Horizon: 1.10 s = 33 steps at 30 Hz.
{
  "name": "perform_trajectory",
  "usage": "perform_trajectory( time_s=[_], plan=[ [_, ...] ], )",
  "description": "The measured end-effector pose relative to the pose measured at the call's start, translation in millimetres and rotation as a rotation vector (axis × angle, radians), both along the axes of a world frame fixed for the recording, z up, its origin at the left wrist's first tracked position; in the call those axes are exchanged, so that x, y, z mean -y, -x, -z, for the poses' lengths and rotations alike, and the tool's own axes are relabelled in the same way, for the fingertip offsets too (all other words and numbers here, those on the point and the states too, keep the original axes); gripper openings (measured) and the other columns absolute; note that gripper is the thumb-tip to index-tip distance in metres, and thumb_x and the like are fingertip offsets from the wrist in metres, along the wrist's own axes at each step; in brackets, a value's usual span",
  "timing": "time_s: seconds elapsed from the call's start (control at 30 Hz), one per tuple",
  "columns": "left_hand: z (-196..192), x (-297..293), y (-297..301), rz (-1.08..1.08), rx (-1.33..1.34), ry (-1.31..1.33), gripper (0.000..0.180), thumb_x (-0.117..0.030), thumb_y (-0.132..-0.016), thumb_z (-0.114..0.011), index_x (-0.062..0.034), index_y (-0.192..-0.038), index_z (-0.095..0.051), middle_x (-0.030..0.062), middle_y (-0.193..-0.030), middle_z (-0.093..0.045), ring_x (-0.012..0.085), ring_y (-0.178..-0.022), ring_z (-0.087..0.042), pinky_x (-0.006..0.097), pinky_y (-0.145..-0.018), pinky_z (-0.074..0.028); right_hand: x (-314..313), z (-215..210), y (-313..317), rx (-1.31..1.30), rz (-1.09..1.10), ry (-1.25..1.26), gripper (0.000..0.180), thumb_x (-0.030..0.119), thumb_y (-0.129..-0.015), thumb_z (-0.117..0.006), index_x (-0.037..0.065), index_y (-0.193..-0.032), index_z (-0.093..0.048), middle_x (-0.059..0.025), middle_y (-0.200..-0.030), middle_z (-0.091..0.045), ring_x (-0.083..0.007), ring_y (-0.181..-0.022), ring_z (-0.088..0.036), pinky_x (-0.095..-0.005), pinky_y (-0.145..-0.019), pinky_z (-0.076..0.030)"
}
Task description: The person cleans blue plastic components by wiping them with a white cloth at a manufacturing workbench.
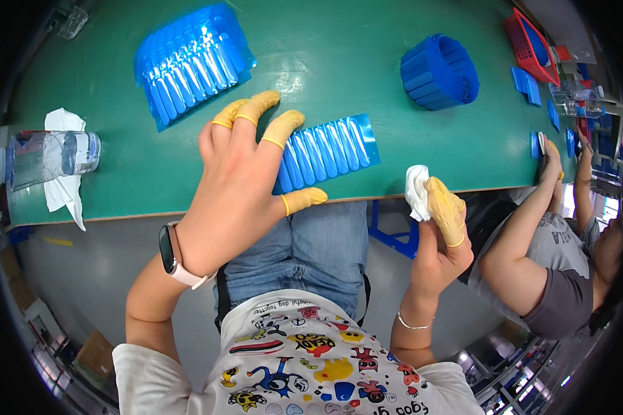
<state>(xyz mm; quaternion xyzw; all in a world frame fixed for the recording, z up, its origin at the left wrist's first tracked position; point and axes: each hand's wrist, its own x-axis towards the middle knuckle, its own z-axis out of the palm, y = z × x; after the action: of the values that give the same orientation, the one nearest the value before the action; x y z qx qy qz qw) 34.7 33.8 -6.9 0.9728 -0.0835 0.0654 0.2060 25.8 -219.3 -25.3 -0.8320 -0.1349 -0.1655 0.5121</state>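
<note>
Head view: the left hand (pixel 246 152) is spread wide over the worktop (pixel 346 66), its fingers and thumb, in yellow finger covers (pixel 282 129), straddling the near end of a small blue ribbed pack (pixel 329 153); whether they press on it, I cannot tell. This pack lies flat between the hands, close to the worktop's front edge. The right hand (pixel 441 232) pinches a crumpled white wad (pixel 417 192), held up just past that edge and well apart from the pack. Judging by this, the work seems partway: the wad is in hand and the pack laid out, but bringing the two together is not yet done, if that is what remains. Beyond the left fingers lies a larger blue ribbed pile (pixel 190 66), and ahead of the right hand stands a round blue tub (pixel 426 75); neither shows whether its contents are finished or waiting.
</note>
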Motion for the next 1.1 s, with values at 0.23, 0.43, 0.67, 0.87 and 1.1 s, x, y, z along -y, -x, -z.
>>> perform_trajectory(
  time_s=[0.23, 0.43, 0.67, 0.87, 1.1],
  plan=[
    [-8.4, 7.9, 2.1, 0.076, -0.066, 0.047, 0.060, -0.031, -0.067, -0.086, -0.0110, -0.115, -0.056, 0.0147, -0.131, -0.047, 0.0365, -0.122, -0.040, 0.046, -0.104, -0.030, 7.2, 7.1, 3.8, -0.061, -0.108, -0.074, 0.033, -0.014, -0.080, -0.061, -0.006, -0.112, -0.068, -0.0148, -0.112, -0.067, -0.0179, -0.101, -0.062, -0.0266, -0.086, -0.048],
    [-13.7, 14.4, 0.7, 0.197, -0.166, 0.102, 0.066, -0.027, -0.065, -0.086, -0.0109, -0.121, -0.055, 0.0120, -0.123, -0.052, 0.0331, -0.113, -0.045, 0.043, -0.099, -0.033, 7.0, 6.7, 2.6, -0.050, -0.086, -0.135, 0.033, -0.015, -0.072, -0.065, -0.004, -0.102, -0.072, -0.0155, -0.102, -0.072, -0.0319, -0.096, -0.064, -0.0387, -0.090, -0.048],
    [-10.9, 21.7, 7.0, 0.101, -0.112, 0.076, 0.079, -0.027, -0.063, -0.087, -0.0099, -0.131, -0.051, 0.0116, -0.119, -0.051, 0.0340, -0.108, -0.045, 0.042, -0.093, -0.037, 11.8, 11.7, 7.0, -0.094, -0.062, -0.208, 0.034, -0.015, -0.072, -0.065, -0.004, -0.102, -0.072, -0.0153, -0.102, -0.072, -0.0322, -0.096, -0.065, -0.0378, -0.089, -0.049],
    [-0.7, 21.6, 2.3, 0.182, -0.028, 0.091, 0.048, -0.020, -0.077, -0.078, -0.0053, -0.118, -0.057, 0.0115, -0.103, -0.056, 0.0317, -0.097, -0.051, 0.041, -0.085, -0.039, 11.0, 9.4, 2.9, -0.080, -0.074, -0.203, 0.033, -0.015, -0.070, -0.066, -0.004, -0.100, -0.072, -0.0156, -0.101, -0.072, -0.0318, -0.094, -0.065, -0.0377, -0.087, -0.050],
    [-22.4, 48.7, -56.6, 0.610, 0.010, 0.116, 0.031, -0.007, -0.081, -0.068, -0.0086, -0.111, -0.062, 0.0079, -0.090, -0.058, 0.0262, -0.083, -0.059, 0.036, -0.074, -0.045, 2.3, -1.3, -6.5, 0.120, -0.268, -0.164, 0.031, -0.014, -0.067, -0.068, -0.001, -0.095, -0.073, -0.0136, -0.098, -0.072, -0.0304, -0.088, -0.065, -0.0372, -0.075, -0.053]
  ],
)
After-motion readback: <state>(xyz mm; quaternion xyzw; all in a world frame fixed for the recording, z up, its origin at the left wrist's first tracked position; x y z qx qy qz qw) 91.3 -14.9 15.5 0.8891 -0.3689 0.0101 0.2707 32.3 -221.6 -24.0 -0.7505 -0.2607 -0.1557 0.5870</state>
